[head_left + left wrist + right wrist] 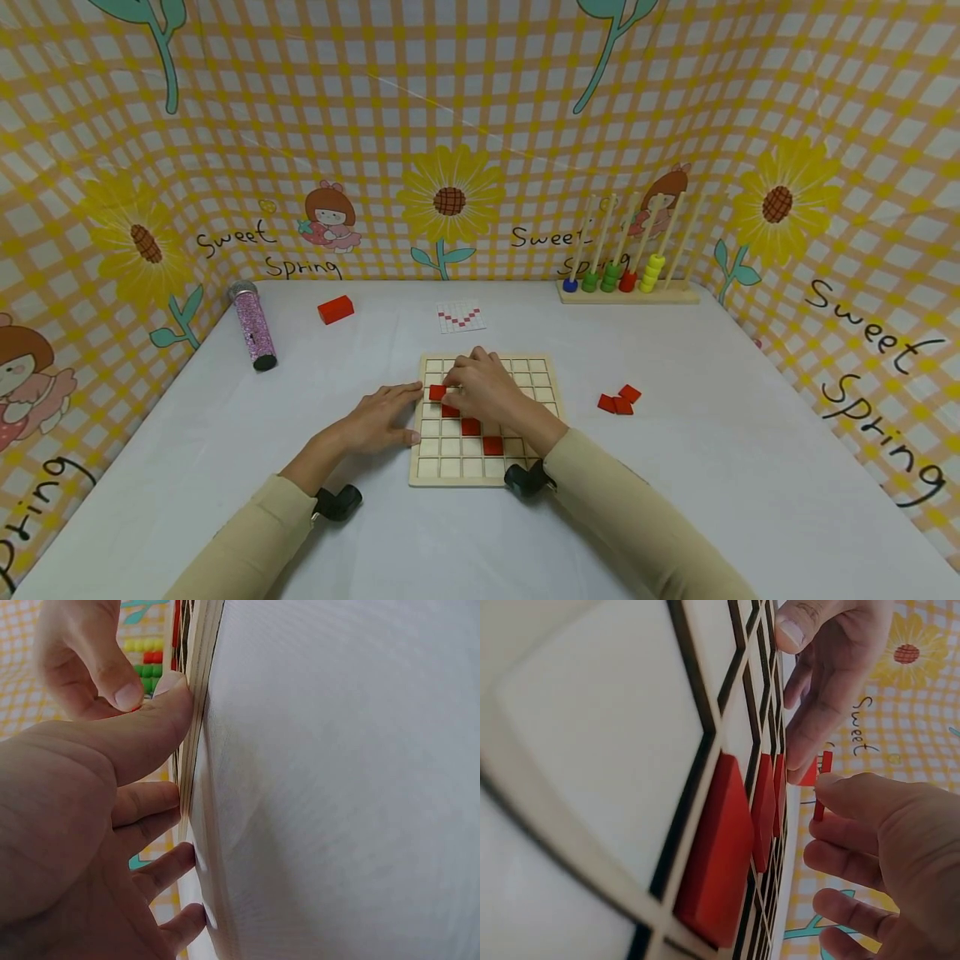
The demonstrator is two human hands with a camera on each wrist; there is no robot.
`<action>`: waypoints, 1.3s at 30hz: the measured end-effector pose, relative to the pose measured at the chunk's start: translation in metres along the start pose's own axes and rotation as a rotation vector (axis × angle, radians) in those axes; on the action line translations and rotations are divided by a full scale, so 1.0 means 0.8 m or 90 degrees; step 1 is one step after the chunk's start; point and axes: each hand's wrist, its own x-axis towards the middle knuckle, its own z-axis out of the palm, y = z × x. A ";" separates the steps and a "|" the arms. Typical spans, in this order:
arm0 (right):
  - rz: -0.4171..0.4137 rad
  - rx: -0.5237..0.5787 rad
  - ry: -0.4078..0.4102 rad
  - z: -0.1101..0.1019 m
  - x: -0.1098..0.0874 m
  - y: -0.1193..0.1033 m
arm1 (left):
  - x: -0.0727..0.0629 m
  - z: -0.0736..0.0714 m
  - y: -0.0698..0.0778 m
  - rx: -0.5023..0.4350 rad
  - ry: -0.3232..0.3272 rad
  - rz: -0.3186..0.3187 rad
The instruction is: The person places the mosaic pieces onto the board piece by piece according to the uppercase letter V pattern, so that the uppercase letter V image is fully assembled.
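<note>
A wooden grid board lies flat on the white table. My left hand rests at its left side, thumb and fingertips touching the edge, fingers fairly straight. Over the board's left part, my right hand pinches a thin red square tile between thumb and index finger. In the right wrist view this tile stands on edge, just off the grid; its far side is partly hidden by the thumb. Three red tiles sit in cells along a diagonal, the nearest one lowest. My right hand covers some upper cells.
Three loose red tiles lie right of the board. Behind it is a small pattern card. A red block and a glittery pink microphone lie at the back left. A bead abacus stands at the back right.
</note>
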 end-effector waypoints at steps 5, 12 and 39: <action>-0.007 -0.010 -0.011 0.002 0.006 -0.002 | 0.000 -0.001 0.002 -0.002 -0.001 -0.003; -0.004 -0.022 -0.036 0.008 0.014 -0.004 | 0.001 0.001 0.000 0.000 -0.004 -0.010; -0.004 -0.040 -0.050 0.011 0.019 -0.003 | 0.000 -0.001 0.001 -0.001 -0.007 -0.014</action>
